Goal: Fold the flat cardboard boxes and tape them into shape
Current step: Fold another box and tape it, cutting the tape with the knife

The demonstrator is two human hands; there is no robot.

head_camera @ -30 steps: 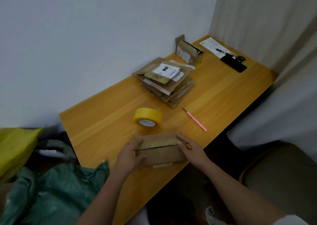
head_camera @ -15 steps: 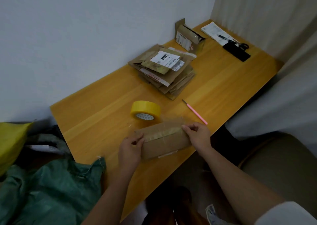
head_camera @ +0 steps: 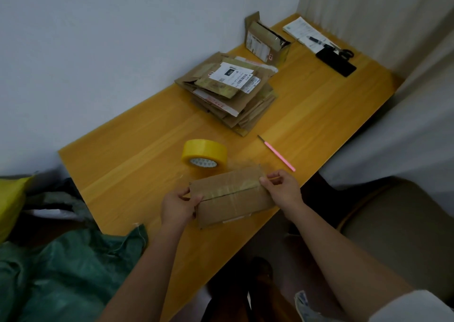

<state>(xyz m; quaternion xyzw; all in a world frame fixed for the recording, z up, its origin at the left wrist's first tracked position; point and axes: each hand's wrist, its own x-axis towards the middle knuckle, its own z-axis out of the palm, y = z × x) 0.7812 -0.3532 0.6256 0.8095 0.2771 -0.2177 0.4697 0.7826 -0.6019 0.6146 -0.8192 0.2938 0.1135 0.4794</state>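
A small brown cardboard box (head_camera: 231, 200) lies at the near edge of the orange wooden table (head_camera: 137, 154), with a strip of clear tape along its top seam. My left hand (head_camera: 178, 206) grips the box's left end, fingers curled round the corner. My right hand (head_camera: 282, 189) pinches the right end of the box at the tape strip. A yellow roll of tape (head_camera: 204, 155) lies flat just behind the box. Farther back sits a stack of flat cardboard boxes (head_camera: 228, 88) with white shipping labels.
A pink-handled knife (head_camera: 277, 154) lies to the right of the tape roll. An open small carton (head_camera: 266, 42), papers with a pen (head_camera: 304, 32), scissors (head_camera: 345, 52) and a black phone (head_camera: 335, 62) are at the far corner. A green sack (head_camera: 63, 272) lies left; curtain at right.
The box has turned a little, its right end swinging away from me. My right hand has shifted up to pinch the tape end. The camera view has shifted slightly.
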